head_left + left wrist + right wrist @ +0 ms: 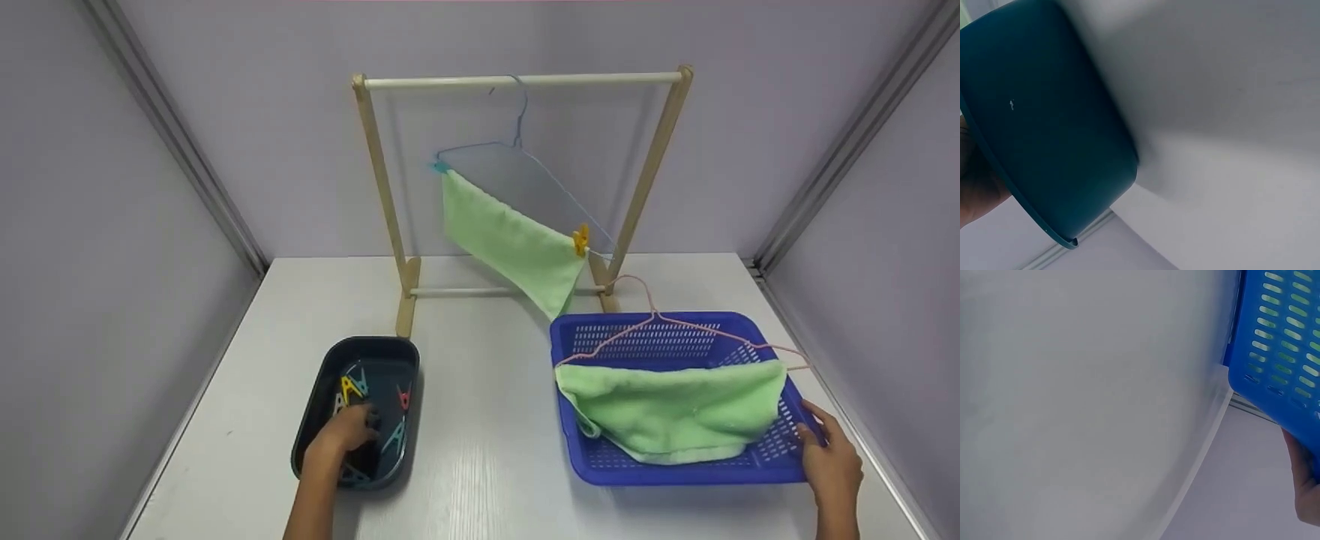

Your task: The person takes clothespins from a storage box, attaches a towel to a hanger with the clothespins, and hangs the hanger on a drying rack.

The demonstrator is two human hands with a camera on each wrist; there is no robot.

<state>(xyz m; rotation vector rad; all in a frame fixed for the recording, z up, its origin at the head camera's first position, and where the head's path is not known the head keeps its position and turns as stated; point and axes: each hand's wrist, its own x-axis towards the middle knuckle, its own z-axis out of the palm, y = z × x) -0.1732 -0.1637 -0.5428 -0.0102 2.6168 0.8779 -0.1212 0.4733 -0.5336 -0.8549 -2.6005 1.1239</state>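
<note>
My left hand (347, 429) reaches down into a dark teal tub (304, 442), among several clothespins. A yellow clothespin (349, 389) lies just beyond the fingers, and a red clothespin (404, 397) is to their right. Whether the fingertips pinch one is hidden; in the left wrist view the outer wall of the tub (1044, 124) blocks most of the hand. At the right, my right hand (832, 457) grips the rim of a blue plastic basket (600, 476), thumb on the inner side. A green towel (690, 412) lies across the basket, against a pink hanger (697, 327).
Behind stands a wooden drying rack (382, 172) with a white top bar. A blue hanger (562, 184) hangs tilted from it. Its green towel (502, 232) is held by a blue clothespin (441, 166) and a yellow-orange clothespin (581, 240). Walls close in both sides.
</note>
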